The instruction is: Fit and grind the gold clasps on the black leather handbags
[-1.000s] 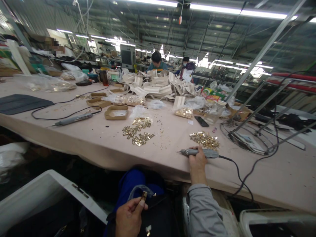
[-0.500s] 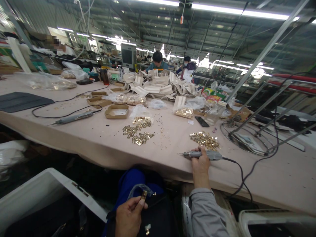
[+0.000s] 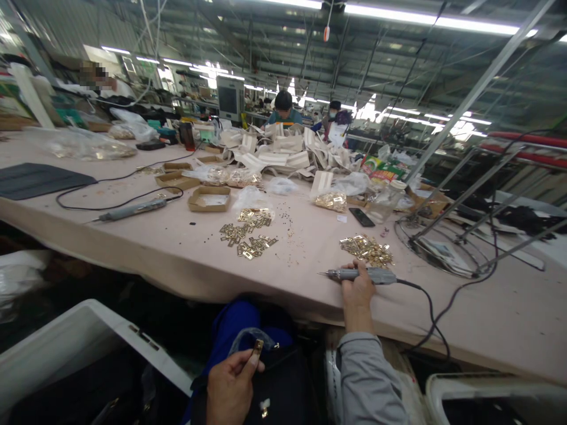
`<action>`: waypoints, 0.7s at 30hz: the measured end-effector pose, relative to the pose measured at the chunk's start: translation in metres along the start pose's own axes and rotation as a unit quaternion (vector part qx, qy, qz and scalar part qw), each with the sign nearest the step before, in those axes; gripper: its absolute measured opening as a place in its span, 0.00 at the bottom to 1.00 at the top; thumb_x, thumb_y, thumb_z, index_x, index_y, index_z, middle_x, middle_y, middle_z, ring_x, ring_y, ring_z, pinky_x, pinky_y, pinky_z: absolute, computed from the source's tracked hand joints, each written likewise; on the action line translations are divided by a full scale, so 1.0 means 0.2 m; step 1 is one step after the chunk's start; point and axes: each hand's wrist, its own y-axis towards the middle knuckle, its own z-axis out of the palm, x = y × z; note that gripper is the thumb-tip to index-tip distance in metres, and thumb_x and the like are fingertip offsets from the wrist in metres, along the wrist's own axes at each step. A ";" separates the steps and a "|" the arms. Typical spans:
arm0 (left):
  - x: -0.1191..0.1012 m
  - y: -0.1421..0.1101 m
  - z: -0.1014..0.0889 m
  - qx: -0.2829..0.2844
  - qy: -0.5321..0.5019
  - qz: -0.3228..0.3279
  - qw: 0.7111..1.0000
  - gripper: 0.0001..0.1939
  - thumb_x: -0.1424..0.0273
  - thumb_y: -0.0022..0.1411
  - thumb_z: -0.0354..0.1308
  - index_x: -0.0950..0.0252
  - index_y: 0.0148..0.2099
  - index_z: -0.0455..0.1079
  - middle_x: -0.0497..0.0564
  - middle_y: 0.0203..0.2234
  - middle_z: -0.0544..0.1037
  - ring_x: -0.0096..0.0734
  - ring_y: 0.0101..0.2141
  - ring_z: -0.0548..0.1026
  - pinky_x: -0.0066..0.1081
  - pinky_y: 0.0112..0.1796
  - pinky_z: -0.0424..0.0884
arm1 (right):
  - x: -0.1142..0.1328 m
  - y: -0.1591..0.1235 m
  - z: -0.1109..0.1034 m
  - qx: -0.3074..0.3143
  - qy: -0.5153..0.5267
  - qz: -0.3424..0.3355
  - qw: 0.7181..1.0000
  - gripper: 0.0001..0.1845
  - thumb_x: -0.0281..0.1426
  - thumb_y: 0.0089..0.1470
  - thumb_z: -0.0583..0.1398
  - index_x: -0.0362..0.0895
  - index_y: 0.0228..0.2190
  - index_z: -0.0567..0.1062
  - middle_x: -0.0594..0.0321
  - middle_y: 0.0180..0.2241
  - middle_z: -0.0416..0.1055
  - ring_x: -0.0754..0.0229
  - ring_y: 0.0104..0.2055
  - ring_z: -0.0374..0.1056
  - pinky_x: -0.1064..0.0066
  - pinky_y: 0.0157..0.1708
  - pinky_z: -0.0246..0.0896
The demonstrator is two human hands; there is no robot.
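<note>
My right hand (image 3: 357, 291) rests on the near edge of the pink table (image 3: 177, 260) and is closed round a grey corded electric screwdriver (image 3: 359, 274) whose tip points left. Just beyond it lies a heap of gold metal fittings (image 3: 367, 250). My left hand (image 3: 230, 388) is low, below the table edge over a black bag (image 3: 283, 389), pinching a small gold fitting (image 3: 257, 346) between thumb and fingers. More gold fittings (image 3: 248, 236) lie spread in the table's middle.
A second grey screwdriver (image 3: 133, 209) with a black cord lies at left, near shallow cardboard trays (image 3: 209, 199). Cream straps (image 3: 279, 154) are piled at the back, where other people sit. A black phone (image 3: 361, 217), a wire fan guard (image 3: 443, 248) and white bins (image 3: 84, 354) surround me.
My right hand with the screwdriver has shifted slightly right along the table edge. My left hand has kept its pinch on the gold fitting.
</note>
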 end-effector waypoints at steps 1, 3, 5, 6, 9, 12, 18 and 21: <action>0.00 0.00 0.00 -0.002 0.003 -0.001 1.000 0.32 0.40 0.41 0.69 0.68 0.29 0.82 0.57 0.20 0.82 0.42 0.23 0.78 0.29 0.19 0.70 | 0.00 0.00 0.00 -0.001 -0.002 -0.002 1.000 0.22 0.32 0.47 0.73 0.44 0.37 0.67 0.70 0.33 0.71 0.69 0.27 0.67 0.72 0.29 0.72; 0.00 0.00 0.00 -0.007 0.010 -0.004 1.000 0.33 0.39 0.41 0.69 0.68 0.29 0.82 0.57 0.20 0.82 0.43 0.23 0.78 0.29 0.18 0.69 | 0.00 0.00 0.00 -0.004 -0.005 -0.007 1.000 0.23 0.33 0.46 0.73 0.44 0.37 0.67 0.69 0.33 0.72 0.69 0.27 0.67 0.72 0.29 0.72; 0.00 -0.01 0.00 -0.008 0.012 -0.006 1.000 0.33 0.39 0.41 0.69 0.68 0.29 0.82 0.56 0.18 0.81 0.42 0.23 0.78 0.28 0.16 0.66 | -0.01 0.00 0.00 -0.006 -0.006 -0.010 1.000 0.23 0.33 0.46 0.74 0.44 0.37 0.68 0.68 0.33 0.72 0.68 0.27 0.67 0.72 0.28 0.72; -0.01 -0.01 0.00 -0.008 0.011 -0.007 1.000 0.33 0.39 0.41 0.69 0.68 0.30 0.82 0.56 0.18 0.80 0.42 0.22 0.78 0.28 0.16 0.64 | -0.01 0.00 0.00 -0.007 -0.006 -0.012 1.000 0.23 0.32 0.46 0.74 0.44 0.38 0.68 0.68 0.34 0.73 0.68 0.28 0.67 0.72 0.28 0.72; -0.03 -0.02 0.00 -0.007 0.008 -0.009 1.000 0.34 0.38 0.41 0.68 0.68 0.30 0.82 0.56 0.19 0.81 0.40 0.20 0.76 0.28 0.15 0.62 | -0.02 0.00 0.00 -0.008 -0.007 -0.016 1.000 0.24 0.31 0.44 0.74 0.44 0.39 0.68 0.68 0.34 0.72 0.69 0.28 0.67 0.71 0.29 0.72; -0.05 -0.03 0.01 -0.010 0.000 -0.012 1.000 0.34 0.39 0.40 0.69 0.68 0.30 0.82 0.57 0.20 0.82 0.38 0.18 0.75 0.28 0.14 0.61 | -0.02 -0.01 0.01 -0.011 -0.010 -0.018 1.000 0.25 0.32 0.44 0.74 0.44 0.39 0.68 0.68 0.34 0.72 0.68 0.28 0.67 0.71 0.29 0.72; -0.04 -0.04 0.00 -0.012 -0.007 -0.019 1.000 0.33 0.39 0.40 0.70 0.68 0.30 0.82 0.56 0.20 0.82 0.35 0.16 0.72 0.27 0.13 0.59 | -0.03 -0.02 0.02 -0.016 -0.011 -0.011 1.000 0.24 0.32 0.45 0.73 0.44 0.39 0.68 0.67 0.35 0.72 0.68 0.28 0.67 0.71 0.30 0.73; 0.00 -0.02 0.00 -0.014 -0.020 -0.017 1.000 0.33 0.41 0.39 0.71 0.68 0.30 0.82 0.57 0.21 0.82 0.37 0.18 0.75 0.27 0.14 0.62 | 0.00 -0.03 0.03 -0.014 -0.012 -0.001 1.000 0.22 0.32 0.46 0.72 0.43 0.38 0.68 0.67 0.34 0.72 0.68 0.28 0.66 0.72 0.28 0.72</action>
